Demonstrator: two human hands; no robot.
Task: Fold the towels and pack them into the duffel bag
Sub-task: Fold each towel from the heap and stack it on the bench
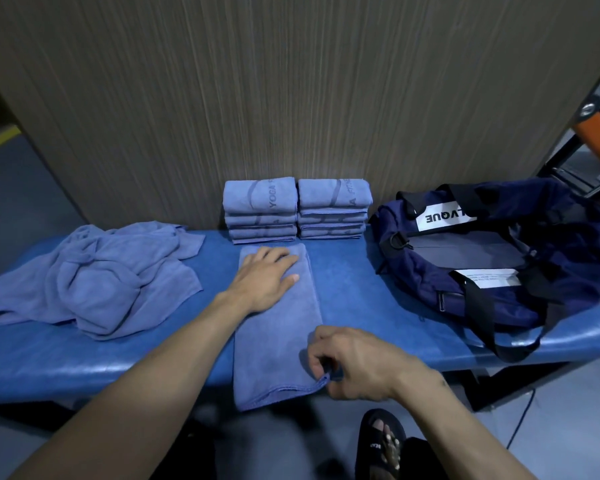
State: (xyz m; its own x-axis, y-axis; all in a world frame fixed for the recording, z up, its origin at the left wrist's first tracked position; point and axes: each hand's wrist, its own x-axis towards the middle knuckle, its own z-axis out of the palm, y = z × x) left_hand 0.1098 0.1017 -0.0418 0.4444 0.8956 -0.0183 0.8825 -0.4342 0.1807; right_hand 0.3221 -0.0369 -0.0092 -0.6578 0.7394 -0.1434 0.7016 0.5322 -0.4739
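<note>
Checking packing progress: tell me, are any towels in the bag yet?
No, the open bag shows only its lining; folded stacks sit on the bench.

One head-worn wide-angle view — looking forward and steeply down from close above the padded blue vinyl bench (347,292), facing the brown wood-grain wall panel (291,98) behind it.
</note>
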